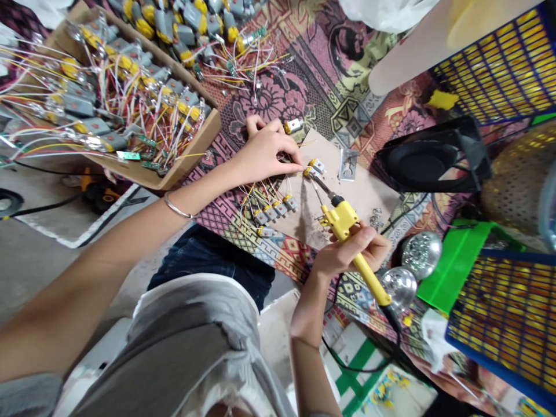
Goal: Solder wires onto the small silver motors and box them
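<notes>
My right hand (354, 249) is wrapped round a yellow soldering iron (369, 278) with a solder feed tube beside its tip. That tip meets the yellow end of a small motor (317, 167) lying on a board (321, 197). My left hand (271, 147) is closed in a pinch at the same motor end, on what looks like a thin wire; the fingertips hide most of it. Several small wired motors (275, 209) lie in a row below my left hand. Another motor (293, 125) sits just beyond its fingers.
A cardboard box (191, 147) full of wired motors stands at left, with more motors (186, 26) behind. On the right are a black fan (434, 156), two metal bowls (421, 255), a green box (454, 266) and blue baskets (504, 324). A metal piece (348, 164) lies on the board.
</notes>
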A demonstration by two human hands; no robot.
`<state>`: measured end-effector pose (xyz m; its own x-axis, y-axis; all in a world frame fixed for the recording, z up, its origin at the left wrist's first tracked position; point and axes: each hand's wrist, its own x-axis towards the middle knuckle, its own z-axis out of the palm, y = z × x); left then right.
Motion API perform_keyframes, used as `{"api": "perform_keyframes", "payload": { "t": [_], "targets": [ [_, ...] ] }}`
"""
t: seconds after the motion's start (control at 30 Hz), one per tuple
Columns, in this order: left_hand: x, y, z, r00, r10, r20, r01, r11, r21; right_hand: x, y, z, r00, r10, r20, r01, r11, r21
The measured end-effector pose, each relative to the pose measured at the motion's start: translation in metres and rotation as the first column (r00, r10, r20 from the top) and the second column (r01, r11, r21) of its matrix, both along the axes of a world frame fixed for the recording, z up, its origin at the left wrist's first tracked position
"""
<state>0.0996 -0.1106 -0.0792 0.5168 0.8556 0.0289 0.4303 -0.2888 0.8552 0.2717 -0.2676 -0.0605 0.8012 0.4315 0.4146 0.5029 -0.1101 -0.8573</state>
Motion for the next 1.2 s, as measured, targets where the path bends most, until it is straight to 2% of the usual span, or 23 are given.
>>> {"api": "perform_keyframes", "payload": {
  "t": [0.2, 0.33, 0.57, 0.63, 0.77, 0.93, 1.2],
  "targets": [
    [0.000, 0.001, -0.002, 1.000, 0.004, 0.018, -0.004, 1.000, 0.012, 0.005, -0.002, -0.007, 0.998, 0.010, 0.056, -0.009, 1.000, -0.014],
    [-0.001, 0.001, -0.002, 1.000, 0.009, 0.001, -0.009, 1.000, 0.022, 0.003, -0.003, -0.003, 0.996, 0.024, 0.084, -0.023, 0.999, -0.024],
    [-0.001, 0.000, -0.002, 1.000, 0.005, 0.003, -0.005, 1.000, 0.024, -0.006, -0.009, 0.007, 0.993, 0.050, 0.103, -0.037, 0.991, -0.125],
    [0.000, 0.000, -0.003, 1.000, 0.009, -0.002, -0.009, 1.000, 0.026, -0.009, -0.008, 0.009, 0.993, 0.049, 0.105, -0.038, 0.994, -0.101],
    [0.000, 0.000, -0.003, 1.000, 0.008, 0.007, -0.009, 1.000, 0.029, -0.010, -0.004, 0.009, 0.988, -0.031, 0.149, 0.029, 0.999, 0.012],
    [-0.001, 0.000, -0.002, 1.000, 0.006, 0.014, -0.007, 0.999, 0.032, -0.007, -0.004, 0.006, 0.994, -0.018, 0.104, 0.018, 1.000, 0.000],
    [0.000, 0.000, -0.002, 1.000, 0.001, 0.004, -0.002, 1.000, 0.028, -0.002, -0.001, 0.002, 0.992, -0.025, 0.121, 0.016, 0.997, 0.075]
  ]
}}
